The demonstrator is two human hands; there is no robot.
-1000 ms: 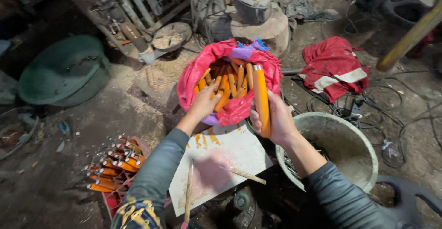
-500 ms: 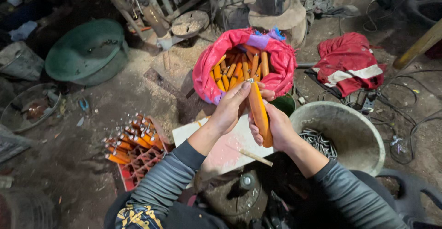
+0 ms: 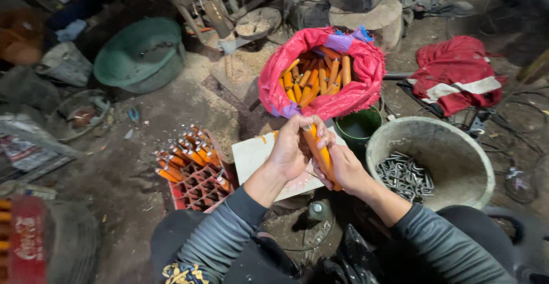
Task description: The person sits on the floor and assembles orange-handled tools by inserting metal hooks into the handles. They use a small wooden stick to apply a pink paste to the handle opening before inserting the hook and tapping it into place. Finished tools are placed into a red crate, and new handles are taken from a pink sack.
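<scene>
Head view: both hands, left (image 3: 293, 150) and right (image 3: 345, 167), now grip 1 orange handle (image 3: 319, 151) together over the white board (image 3: 257, 155), drawn back from the pink sack (image 3: 366, 70) where they reached 1 second ago.

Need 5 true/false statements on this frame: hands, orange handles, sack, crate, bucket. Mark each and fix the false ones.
1. Both hands, left hand and right hand, grip one orange wooden handle. True.
2. The pink woven sack is empty. False: it holds many orange handles.
3. The grey round bucket holds metal pieces. True.
4. The red plastic crate is full in every cell. False: handles stand in its far cells only; the near cells are empty.
5. The green round basin sits right of the sack. False: it lies to the left.
</scene>
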